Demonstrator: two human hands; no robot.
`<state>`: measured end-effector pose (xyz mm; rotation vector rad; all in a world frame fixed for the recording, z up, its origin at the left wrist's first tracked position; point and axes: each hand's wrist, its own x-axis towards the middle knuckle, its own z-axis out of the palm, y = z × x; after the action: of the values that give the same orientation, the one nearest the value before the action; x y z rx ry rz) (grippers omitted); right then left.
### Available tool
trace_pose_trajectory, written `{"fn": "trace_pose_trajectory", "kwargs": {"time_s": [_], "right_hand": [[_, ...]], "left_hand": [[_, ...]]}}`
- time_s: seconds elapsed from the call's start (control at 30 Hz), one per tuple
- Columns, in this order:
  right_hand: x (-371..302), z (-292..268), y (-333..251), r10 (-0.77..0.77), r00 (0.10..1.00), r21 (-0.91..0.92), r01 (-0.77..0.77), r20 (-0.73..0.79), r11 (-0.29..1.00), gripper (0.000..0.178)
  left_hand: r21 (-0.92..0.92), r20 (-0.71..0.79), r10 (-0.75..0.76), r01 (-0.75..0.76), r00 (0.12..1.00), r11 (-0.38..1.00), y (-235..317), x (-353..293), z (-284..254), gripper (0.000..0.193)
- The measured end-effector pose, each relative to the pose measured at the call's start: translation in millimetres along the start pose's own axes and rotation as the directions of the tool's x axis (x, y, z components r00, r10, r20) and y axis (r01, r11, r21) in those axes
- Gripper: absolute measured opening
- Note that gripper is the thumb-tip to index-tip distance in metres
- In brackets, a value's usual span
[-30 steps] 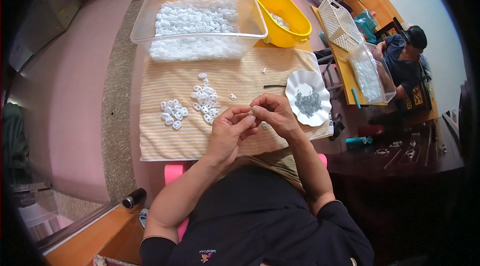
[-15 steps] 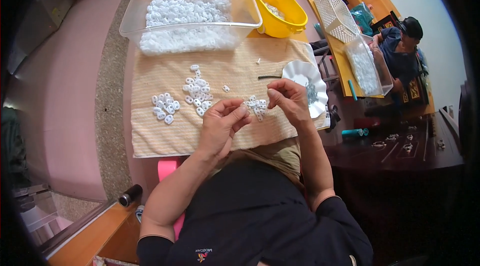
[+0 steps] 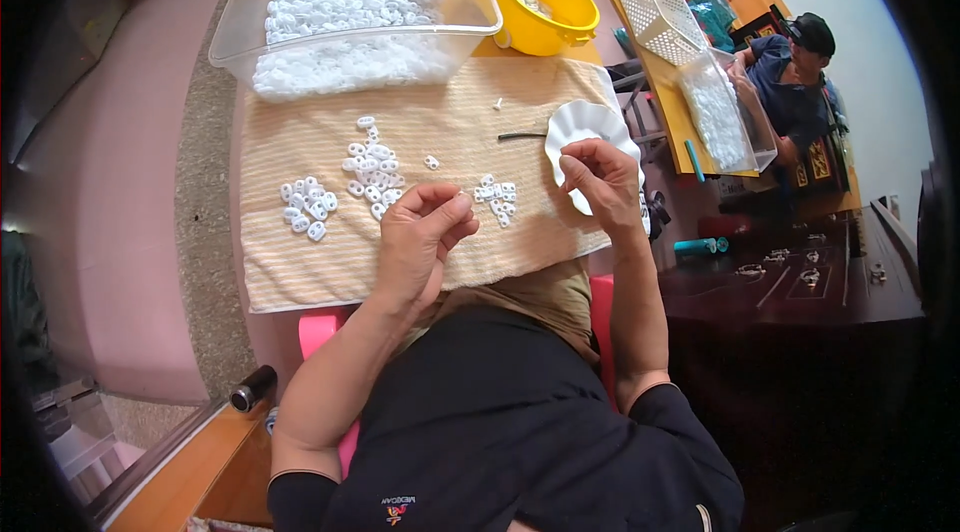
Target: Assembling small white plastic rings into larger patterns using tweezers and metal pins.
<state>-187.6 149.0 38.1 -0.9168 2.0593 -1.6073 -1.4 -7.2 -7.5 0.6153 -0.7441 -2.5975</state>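
My left hand point(image 3: 420, 242) is closed in a pinch above the striped towel point(image 3: 290, 287), thumb against forefinger; what lies between the tips is too small to name. Just right of its fingertips sits a small group of white plastic pieces point(image 3: 497, 197). Over the near edge of a wavy-rimmed white plate point(image 3: 566, 122), my right hand point(image 3: 610, 187) is also closed in a pinch, its contents not discernible. The hand covers much of the plate. White oval two-hole pieces lie in a larger pile point(image 3: 373, 170) beyond my left hand and a smaller pile point(image 3: 307, 207) further left.
A clear plastic tub point(image 3: 460, 42) of white pieces stands at the back, beside a yellow basin point(image 3: 560, 30). A black stick point(image 3: 522, 137) lies by the plate. At right, a person point(image 3: 785, 77) sits behind a table with another clear tub point(image 3: 715, 117) and a white perforated basket point(image 3: 655, 12).
My right hand has moved right, away from the left hand and over the plate. My left hand stays near the small group of pieces. The whole view has shifted slightly.
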Motion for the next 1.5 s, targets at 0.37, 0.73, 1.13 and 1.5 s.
{"fn": "trace_pose_trajectory", "kwargs": {"time_s": [0.37, 0.73, 1.13, 1.5], "right_hand": [[-6, -28, 9, -0.046, 0.996, -0.088, 0.039, -0.073, 0.995, 0.014], [-13, -35, 12, -0.011, 0.995, -0.059, 0.005, -0.097, 0.998, 0.013], [16, -53, 24, -0.13, 0.989, -0.348, 0.096, -0.075, 0.933, 0.012], [53, -47, 11, -0.137, 0.932, -0.855, 0.363, 0.336, 0.372, 0.021]], "left_hand": [[0.021, -0.003, 0.006, -0.006, 1.0, 1.0, 0, 2, -1, 0.012], [0.028, 0.008, -0.004, 0.004, 1.0, 1.0, -2, 1, 1, 0.011], [0.067, 0.002, -0.023, 0.023, 1.0, 0.997, -3, 1, 2, 0.011], [0.091, 0.009, -0.03, 0.029, 1.0, 0.995, -1, 0, 3, 0.011]]}}
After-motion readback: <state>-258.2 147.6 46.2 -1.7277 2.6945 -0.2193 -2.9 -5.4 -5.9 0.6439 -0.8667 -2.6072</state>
